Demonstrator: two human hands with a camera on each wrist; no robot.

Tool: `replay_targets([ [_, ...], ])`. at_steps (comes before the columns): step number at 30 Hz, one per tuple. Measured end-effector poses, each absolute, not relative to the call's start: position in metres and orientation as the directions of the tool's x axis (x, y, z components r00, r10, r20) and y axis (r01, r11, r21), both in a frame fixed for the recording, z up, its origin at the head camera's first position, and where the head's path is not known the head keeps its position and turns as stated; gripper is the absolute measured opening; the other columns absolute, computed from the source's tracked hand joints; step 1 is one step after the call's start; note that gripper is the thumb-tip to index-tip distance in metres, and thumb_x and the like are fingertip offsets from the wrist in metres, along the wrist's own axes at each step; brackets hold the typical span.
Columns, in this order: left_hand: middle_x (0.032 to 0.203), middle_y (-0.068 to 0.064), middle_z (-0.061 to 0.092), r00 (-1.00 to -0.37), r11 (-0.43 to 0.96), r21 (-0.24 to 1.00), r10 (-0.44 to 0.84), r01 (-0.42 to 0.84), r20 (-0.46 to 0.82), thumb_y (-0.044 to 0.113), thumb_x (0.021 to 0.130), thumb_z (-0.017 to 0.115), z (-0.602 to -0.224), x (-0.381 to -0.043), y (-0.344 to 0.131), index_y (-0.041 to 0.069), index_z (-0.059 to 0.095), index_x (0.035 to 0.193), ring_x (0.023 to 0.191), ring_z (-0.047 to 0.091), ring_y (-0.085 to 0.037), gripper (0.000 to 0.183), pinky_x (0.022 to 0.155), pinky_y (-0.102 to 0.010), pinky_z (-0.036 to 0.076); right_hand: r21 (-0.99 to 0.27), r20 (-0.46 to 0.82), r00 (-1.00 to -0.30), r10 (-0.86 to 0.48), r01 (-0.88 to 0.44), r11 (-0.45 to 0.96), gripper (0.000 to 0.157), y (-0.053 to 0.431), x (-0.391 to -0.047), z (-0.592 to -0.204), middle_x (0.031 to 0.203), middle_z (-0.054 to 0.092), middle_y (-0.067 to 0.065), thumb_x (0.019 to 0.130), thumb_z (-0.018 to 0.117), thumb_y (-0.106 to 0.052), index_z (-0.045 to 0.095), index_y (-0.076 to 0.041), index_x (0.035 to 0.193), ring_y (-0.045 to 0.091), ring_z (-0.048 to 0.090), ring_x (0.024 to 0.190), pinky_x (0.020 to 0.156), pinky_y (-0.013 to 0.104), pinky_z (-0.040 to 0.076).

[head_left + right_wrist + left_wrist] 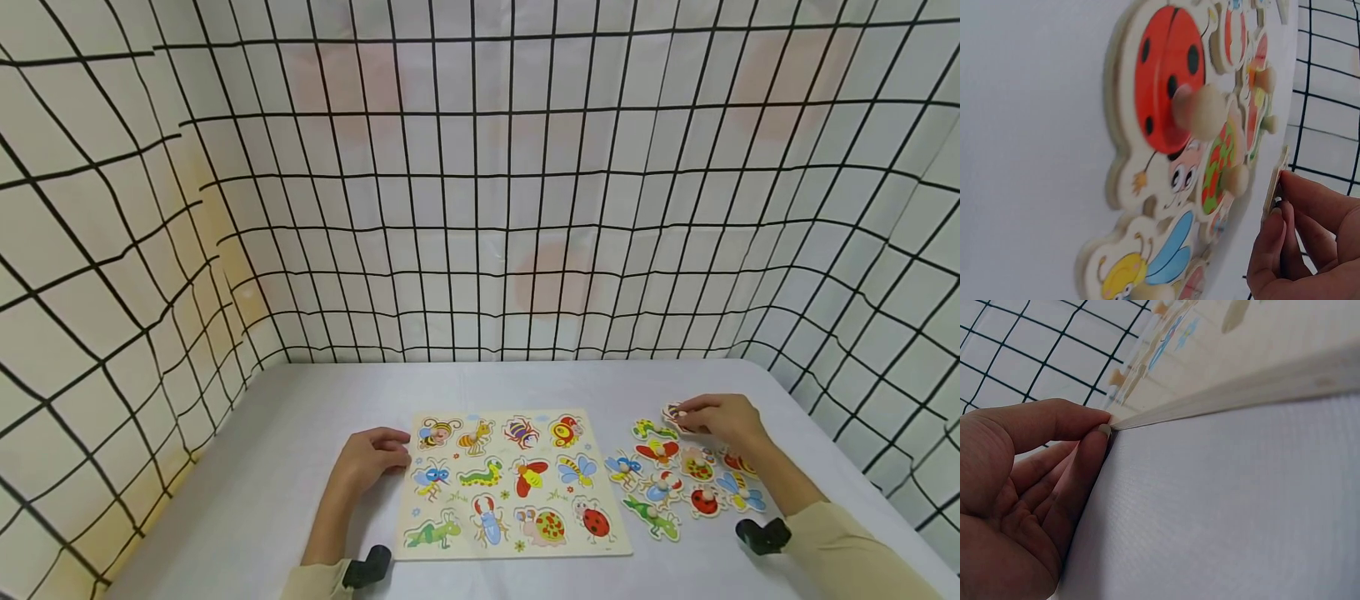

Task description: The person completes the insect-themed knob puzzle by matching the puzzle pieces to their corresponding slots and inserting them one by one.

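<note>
The wooden insect puzzle board [510, 557] lies flat on the white table. My left hand [372, 457] is at its left side, and in the left wrist view the thumb and a finger [1054, 419] pinch its edge. Bee pieces [438, 433] sit in the top row, and peg knobs [1115, 377] stand up there. My right hand [723, 419] pinches a peg puzzle piece [671, 411] with a dark striped picture. In the right wrist view that piece [1274, 184] is seen edge-on, its knob mostly hidden by the fingers.
Several loose peg pieces lie right of the board, among them a ladybug [705, 502], a green grasshopper [652, 518], a snail [697, 463] and a blue-winged dragonfly [741, 492]. A caterpillar piece [652, 429] lies at the back. Walls of black-gridded white cloth [510, 250] surround the table.
</note>
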State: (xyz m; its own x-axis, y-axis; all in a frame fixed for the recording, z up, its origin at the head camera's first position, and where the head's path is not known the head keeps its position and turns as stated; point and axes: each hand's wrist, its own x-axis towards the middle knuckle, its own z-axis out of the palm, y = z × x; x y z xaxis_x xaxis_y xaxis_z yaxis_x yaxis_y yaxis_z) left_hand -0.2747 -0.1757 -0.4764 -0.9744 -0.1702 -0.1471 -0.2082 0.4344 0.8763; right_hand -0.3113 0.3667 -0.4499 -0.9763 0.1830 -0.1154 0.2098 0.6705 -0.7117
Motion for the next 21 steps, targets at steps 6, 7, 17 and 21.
replay_targets([
  [6, 0.085, -0.006, 0.071, -0.974, 0.433, 0.877, -0.171, -0.209, -0.148, 0.006, 0.083, 0.079, -0.476, -0.275, -0.176, 0.007, 0.075, 0.109, 0.075, 0.064, -0.019, 0.027, 0.069, -0.026, 0.056, -0.702, -0.104, -0.983, 0.149, 0.179, 0.689, 0.044, 0.353, -0.313, -0.445, 0.127, 0.066, 0.026, 0.093, 0.069, -0.028, 0.067, 0.001, 0.126, 0.031, 0.066, 0.102, 0.086, 0.047, 0.052],
  [7, 0.085, -0.006, 0.071, -0.974, 0.434, 0.876, -0.17, -0.209, -0.148, 0.006, 0.083, 0.078, -0.476, -0.275, -0.176, 0.007, 0.075, 0.109, 0.075, 0.064, -0.019, 0.027, 0.069, -0.026, 0.056, -0.697, -0.097, -0.986, 0.135, 0.164, 0.698, 0.043, 0.351, -0.313, -0.444, 0.126, 0.066, 0.026, 0.094, 0.069, -0.029, 0.068, 0.001, 0.125, 0.031, 0.066, 0.102, 0.085, 0.045, 0.053],
  [17, 0.085, -0.006, 0.071, -0.971, 0.43, 0.875, -0.175, -0.225, -0.163, 0.006, 0.084, 0.078, -0.474, -0.275, -0.175, 0.006, 0.075, 0.11, 0.073, 0.064, -0.019, 0.026, 0.07, -0.027, 0.057, -0.679, -0.068, -0.995, 0.077, 0.103, 0.727, 0.038, 0.322, -0.311, -0.435, 0.121, 0.069, 0.022, 0.093, 0.071, -0.03, 0.072, -0.003, 0.12, 0.029, 0.064, 0.098, 0.079, 0.036, 0.053],
  [21, 0.085, -0.006, 0.071, -0.972, 0.433, 0.874, -0.172, -0.222, -0.162, 0.006, 0.085, 0.077, -0.475, -0.275, -0.175, 0.006, 0.074, 0.11, 0.073, 0.064, -0.019, 0.026, 0.07, -0.027, 0.056, -0.68, -0.044, -0.998, 0.052, 0.068, 0.73, 0.035, 0.308, -0.311, -0.433, 0.12, 0.069, 0.023, 0.091, 0.073, -0.028, 0.074, -0.003, 0.116, 0.028, 0.062, 0.094, 0.074, 0.033, 0.051],
])
